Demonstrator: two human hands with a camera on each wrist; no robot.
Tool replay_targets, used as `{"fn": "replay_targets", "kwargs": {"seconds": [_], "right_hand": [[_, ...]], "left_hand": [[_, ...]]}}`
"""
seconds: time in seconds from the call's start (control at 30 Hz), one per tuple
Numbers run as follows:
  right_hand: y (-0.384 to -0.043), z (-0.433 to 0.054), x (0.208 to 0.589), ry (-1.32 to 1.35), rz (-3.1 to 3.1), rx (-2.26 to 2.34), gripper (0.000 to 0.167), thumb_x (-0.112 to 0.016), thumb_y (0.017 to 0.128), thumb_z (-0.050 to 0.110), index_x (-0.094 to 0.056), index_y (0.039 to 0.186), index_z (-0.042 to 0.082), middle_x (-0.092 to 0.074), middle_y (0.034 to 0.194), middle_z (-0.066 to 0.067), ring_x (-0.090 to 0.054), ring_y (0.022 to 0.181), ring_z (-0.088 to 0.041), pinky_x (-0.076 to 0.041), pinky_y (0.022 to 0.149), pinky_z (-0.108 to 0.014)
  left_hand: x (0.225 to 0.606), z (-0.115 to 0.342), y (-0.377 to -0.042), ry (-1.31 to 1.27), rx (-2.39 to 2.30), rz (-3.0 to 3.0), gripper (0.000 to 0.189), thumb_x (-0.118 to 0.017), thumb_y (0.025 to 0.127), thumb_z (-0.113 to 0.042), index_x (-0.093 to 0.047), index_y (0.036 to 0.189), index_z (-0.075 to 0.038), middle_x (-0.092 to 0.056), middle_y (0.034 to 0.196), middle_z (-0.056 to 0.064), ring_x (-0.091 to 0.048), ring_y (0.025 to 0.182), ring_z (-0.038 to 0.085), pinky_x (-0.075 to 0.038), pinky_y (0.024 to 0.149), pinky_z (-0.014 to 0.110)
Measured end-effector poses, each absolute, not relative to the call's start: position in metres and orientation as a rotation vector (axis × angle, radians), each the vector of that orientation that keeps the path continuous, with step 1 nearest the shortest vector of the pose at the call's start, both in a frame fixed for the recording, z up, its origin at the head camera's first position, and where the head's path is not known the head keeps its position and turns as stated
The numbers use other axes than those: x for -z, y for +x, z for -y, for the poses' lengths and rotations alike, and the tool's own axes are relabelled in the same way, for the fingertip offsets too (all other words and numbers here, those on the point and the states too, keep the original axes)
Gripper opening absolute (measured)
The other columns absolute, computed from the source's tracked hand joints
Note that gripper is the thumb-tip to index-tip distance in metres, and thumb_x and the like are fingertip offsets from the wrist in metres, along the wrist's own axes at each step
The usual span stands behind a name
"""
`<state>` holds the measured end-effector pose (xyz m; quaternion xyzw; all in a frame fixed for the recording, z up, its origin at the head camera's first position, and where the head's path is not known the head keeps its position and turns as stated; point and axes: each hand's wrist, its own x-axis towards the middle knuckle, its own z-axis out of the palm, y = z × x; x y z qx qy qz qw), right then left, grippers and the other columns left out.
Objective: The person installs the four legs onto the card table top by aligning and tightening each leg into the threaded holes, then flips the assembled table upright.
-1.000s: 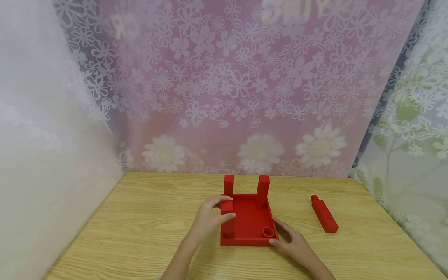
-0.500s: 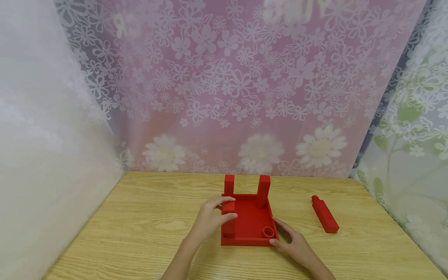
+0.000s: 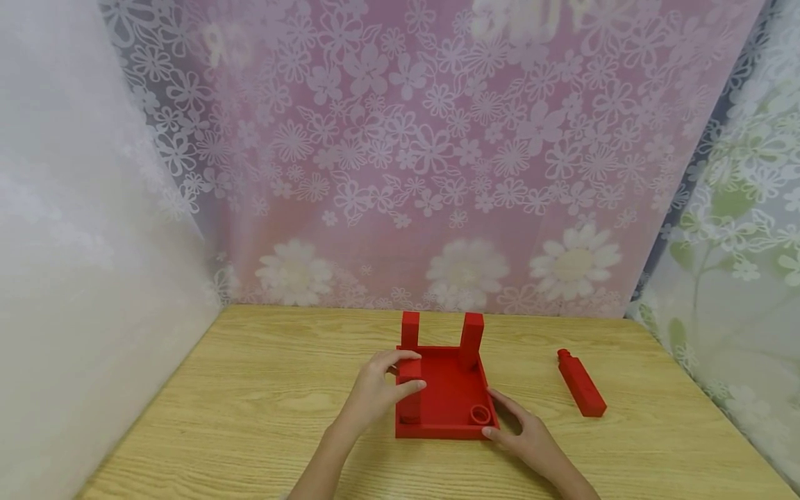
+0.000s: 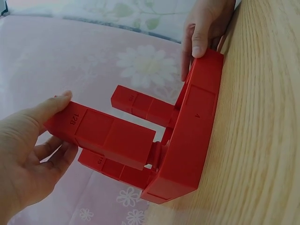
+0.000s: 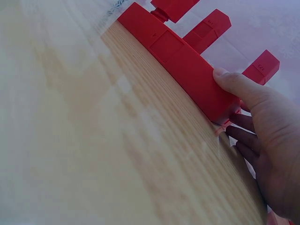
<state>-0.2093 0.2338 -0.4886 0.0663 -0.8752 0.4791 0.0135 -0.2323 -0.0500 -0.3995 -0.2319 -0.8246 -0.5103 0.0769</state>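
Note:
A red square base with a raised rim [image 3: 446, 432] lies on the wooden table. My left hand [image 3: 370, 389] holds a red square leg marked 128 [image 4: 101, 131] by its top end, thumb and fingers on opposite sides. This leg stands at the base's front left corner, and its narrow neck shows just above the socket in the left wrist view. My right hand [image 3: 528, 441] grips the front right corner, thumb [image 5: 229, 78] on the front wall and fingers along the right side. A round socket ring [image 3: 480, 415] sits inside that corner.
Two more red legs, the back left one [image 3: 410, 330] and the back right one [image 3: 471, 340], stand upright on the base. A loose red leg [image 3: 581, 383] with a narrow neck lies on the table to the right. Flowered curtains [image 3: 425, 173] surround the table.
My left hand and the top of the leg it holds have shifted very slightly to the right. The right hand keeps its grip on the corner.

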Motion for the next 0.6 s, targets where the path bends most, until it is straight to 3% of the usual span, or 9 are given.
{"fn": "replay_targets", "kwargs": {"seconds": [0.23, 0.47, 0.6], "right_hand": [[-0.2090, -0.2336, 0.4877, 0.211, 2.721, -1.501, 0.070, -0.073, 0.077, 0.038, -0.045, 0.137, 0.017, -0.044, 0.136, -0.011, -0.033, 0.128, -0.033, -0.027, 0.098, -0.055], [-0.2089, -0.2330, 0.4865, 0.205, 2.729, -1.507, 0.070, -0.073, 0.077, 0.038, -0.044, 0.137, 0.017, -0.043, 0.136, -0.012, -0.032, 0.128, -0.033, -0.027, 0.098, -0.055], [-0.2088, -0.2332, 0.4870, 0.206, 2.734, -1.497, 0.070, -0.073, 0.077, 0.038, -0.044, 0.137, 0.017, -0.043, 0.136, -0.012, -0.033, 0.128, -0.033, -0.027, 0.098, -0.055]], "left_hand": [[0.3999, 0.0478, -0.2323, -0.671, 1.558, 2.424, 0.036, -0.072, 0.079, -0.033, -0.065, 0.111, -0.016, -0.055, 0.100, -0.004, -0.053, 0.085, 0.017, -0.048, 0.067, 0.029], [0.4012, 0.0490, -0.2347, -0.562, 1.867, 2.367, 0.046, -0.073, 0.080, -0.020, -0.052, 0.119, -0.009, -0.053, 0.112, 0.004, -0.050, 0.104, 0.022, -0.043, 0.089, 0.036], [0.4017, 0.0517, -0.2354, -0.580, 1.936, 2.352, 0.040, -0.071, 0.081, -0.015, -0.053, 0.116, -0.007, -0.055, 0.111, 0.004, -0.051, 0.105, 0.022, -0.042, 0.091, 0.036]]}}
